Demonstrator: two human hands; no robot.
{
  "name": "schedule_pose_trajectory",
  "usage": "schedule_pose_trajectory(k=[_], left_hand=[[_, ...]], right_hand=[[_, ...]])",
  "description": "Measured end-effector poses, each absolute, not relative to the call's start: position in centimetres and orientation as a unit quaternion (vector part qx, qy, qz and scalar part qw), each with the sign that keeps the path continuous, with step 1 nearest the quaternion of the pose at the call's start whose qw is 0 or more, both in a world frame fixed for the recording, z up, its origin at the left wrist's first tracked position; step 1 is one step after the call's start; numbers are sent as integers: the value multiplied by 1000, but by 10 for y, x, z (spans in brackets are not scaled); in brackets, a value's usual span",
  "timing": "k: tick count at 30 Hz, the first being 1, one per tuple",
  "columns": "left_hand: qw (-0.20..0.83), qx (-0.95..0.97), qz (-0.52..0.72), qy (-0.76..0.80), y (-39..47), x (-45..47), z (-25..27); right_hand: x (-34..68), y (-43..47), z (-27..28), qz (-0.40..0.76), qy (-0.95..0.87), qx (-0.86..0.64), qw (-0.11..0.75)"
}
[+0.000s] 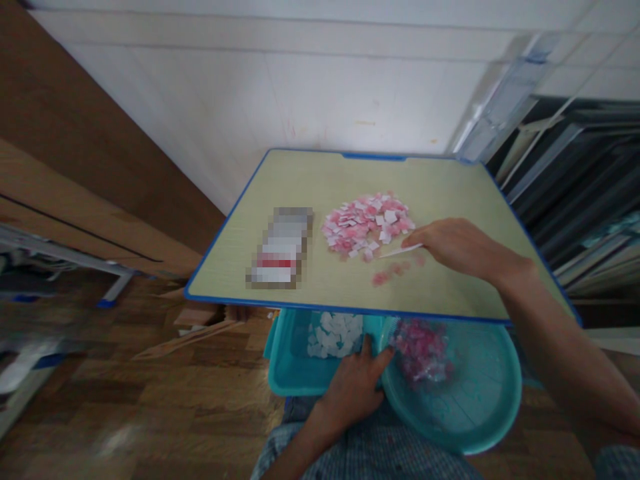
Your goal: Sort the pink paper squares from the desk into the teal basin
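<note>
Resting over a lap in blue checked cloth (400, 447), the person's left hand (353, 387) lies with thumb and forefinger spread where a rectangular teal plastic tub (295, 381) meets a round teal plastic basin (480, 407). White flat flakes (335, 335) lie in the tub; a bundle of pink pieces in clear plastic (423, 350) sits in the basin. Wood-plank flooring (200, 413) shows below.

Beyond them stands a pale yellow-green board with a blue edge (440, 187). Above its right half the right hand (457, 247) pinches a thin white strip (400, 251), its tip near the lower edge of a pile of small pink and white squares (360, 220) at the board's middle. An oblong grey-white object (283, 247) lies left of the pile.

At the back rises a scuffed white wall (300, 93), with a tall brown panel (75, 100) to the left and dark flat sheets (575, 160) stacked to the right.

Whether the left hand grips a rim cannot be told. The board covers the far parts of both containers. Faint pink bits (397, 272) below the strip are blurred, and coarse pixels mask the oblong object.
</note>
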State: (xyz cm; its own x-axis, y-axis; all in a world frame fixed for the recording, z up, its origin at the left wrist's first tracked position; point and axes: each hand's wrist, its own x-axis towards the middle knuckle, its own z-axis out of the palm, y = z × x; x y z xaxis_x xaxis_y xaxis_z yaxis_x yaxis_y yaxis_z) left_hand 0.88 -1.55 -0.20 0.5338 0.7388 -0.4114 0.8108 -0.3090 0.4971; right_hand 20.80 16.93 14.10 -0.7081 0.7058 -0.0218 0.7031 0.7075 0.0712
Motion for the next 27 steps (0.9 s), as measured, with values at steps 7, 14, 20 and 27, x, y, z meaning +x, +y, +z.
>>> schedule_pose_trajectory(k=[7,14,20,27], left_hand=[[330,813,-41,479,-17,9,-7],[324,813,-35,482,-16,9,-7],[325,810,-41,487,-18,9,-7],[334,806,-49,486,-16,9,-6]], right_hand=[[211,174,139,38,928,370,36],[210,174,137,50,928,369,25],[211,174,140,57,928,368,27],[210,175,138,81,918,388,-1]])
